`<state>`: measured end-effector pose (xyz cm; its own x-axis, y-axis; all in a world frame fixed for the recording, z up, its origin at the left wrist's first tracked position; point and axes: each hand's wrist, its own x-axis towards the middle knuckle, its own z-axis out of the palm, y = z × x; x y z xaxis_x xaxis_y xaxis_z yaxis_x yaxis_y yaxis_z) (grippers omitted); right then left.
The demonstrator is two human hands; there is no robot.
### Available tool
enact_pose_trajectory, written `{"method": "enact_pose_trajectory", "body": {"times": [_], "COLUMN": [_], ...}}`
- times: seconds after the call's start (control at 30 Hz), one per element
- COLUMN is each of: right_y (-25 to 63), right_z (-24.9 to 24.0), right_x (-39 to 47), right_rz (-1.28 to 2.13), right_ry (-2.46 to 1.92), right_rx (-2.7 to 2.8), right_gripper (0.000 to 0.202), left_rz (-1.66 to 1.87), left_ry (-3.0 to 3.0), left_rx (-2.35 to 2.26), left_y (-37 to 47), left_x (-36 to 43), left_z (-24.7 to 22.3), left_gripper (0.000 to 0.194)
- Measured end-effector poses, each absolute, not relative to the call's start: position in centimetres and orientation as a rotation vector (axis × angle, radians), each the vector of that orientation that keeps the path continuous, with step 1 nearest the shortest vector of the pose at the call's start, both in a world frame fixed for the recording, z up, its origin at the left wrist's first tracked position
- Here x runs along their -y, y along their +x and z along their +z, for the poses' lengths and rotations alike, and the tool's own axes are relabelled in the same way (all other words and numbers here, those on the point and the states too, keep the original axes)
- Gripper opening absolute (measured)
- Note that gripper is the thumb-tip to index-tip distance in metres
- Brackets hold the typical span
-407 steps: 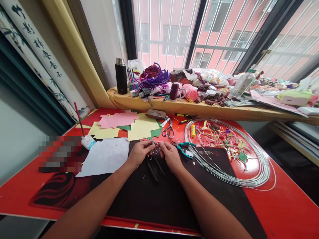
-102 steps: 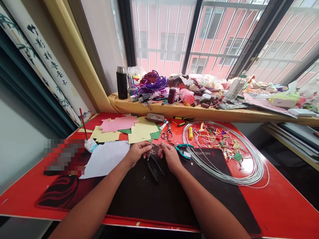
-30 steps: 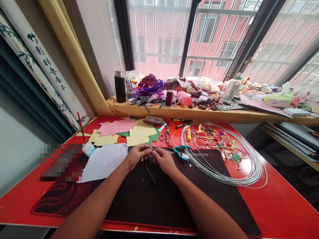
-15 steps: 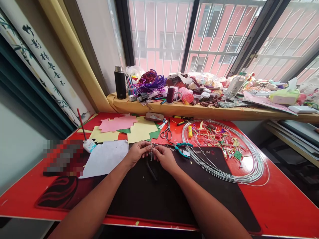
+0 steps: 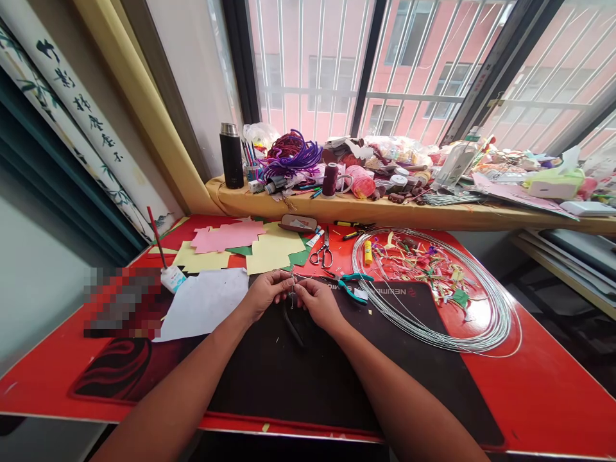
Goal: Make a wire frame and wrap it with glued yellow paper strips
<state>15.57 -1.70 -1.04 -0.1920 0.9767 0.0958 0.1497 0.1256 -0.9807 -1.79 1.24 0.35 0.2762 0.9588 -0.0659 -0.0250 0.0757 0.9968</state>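
wire pc [image 5: 292,300]: slvr | mat [image 5: 289,391]: blk + red/blk swirl | tbl [image 5: 539,410]: red

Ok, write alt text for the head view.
A person's left hand and right hand pinch a small bent wire piece above a black mat on a red table. A black tool handle shows beneath; scissors and teal-handled pliers lie beyond, and a large wire coil to the right.
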Motion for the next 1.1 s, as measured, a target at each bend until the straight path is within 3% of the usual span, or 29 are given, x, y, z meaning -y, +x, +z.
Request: {"method": "enact_pose_trajectory", "body": {"times": [0.47, 1.1], "right_y": [15.5, 16.1], "right_z": [-0.5, -0.6], "right_x": [1.9, 1.2], "right_rz": [1.207, 1.297], "right_ry": [-1.145, -1.099], "right_rx": [1.464, 1.201], "right_gripper": [0.039, 0.056], "left_rz": [1.062, 0.837], "left_ry": [1.148, 1.391], "left_rx": [-0.966, -0.984], "left_y": [-2.5, -2.8], "left_x": [-1.4, -0.9], "left_z": [0.5, 1.3], "left_gripper": [0.038, 0.04]}}
